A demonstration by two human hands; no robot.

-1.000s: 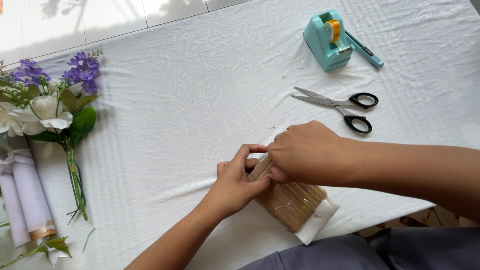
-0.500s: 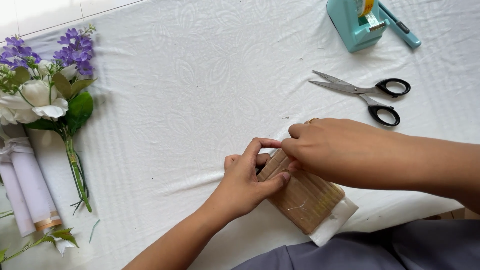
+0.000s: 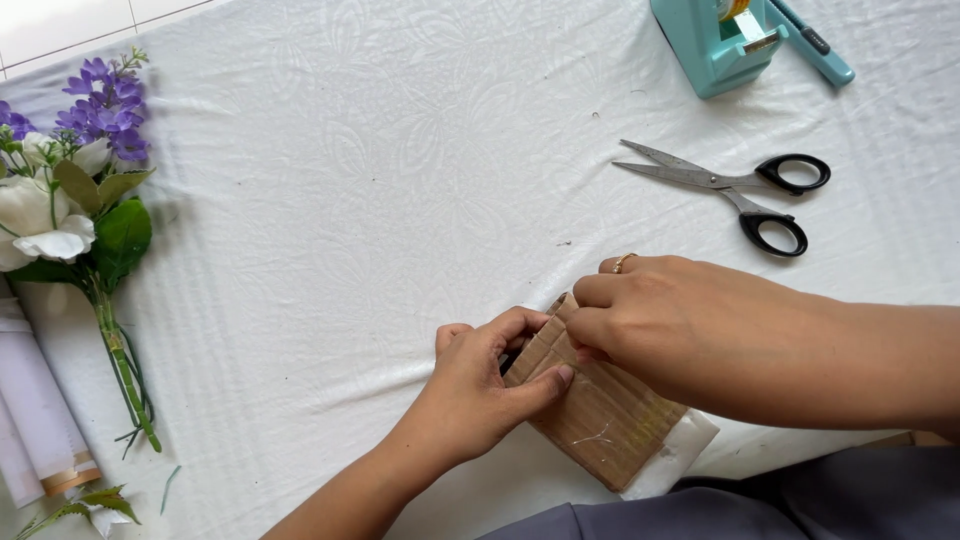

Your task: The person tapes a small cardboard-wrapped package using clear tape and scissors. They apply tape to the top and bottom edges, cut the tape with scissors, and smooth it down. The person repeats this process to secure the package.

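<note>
Your left hand (image 3: 480,385) lies palm-down with fingers curled and thumb extended rightward, while your right hand (image 3: 665,320), ring on one finger, reaches in from the right, fingertips pinched beside the left thumb.

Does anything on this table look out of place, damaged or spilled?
Nothing stands out. Both hands, left hand and right hand, grip a brown corrugated cardboard piece near the table edge. The scissors lie open, the flower bunch lies flat at the left, intact.
</note>
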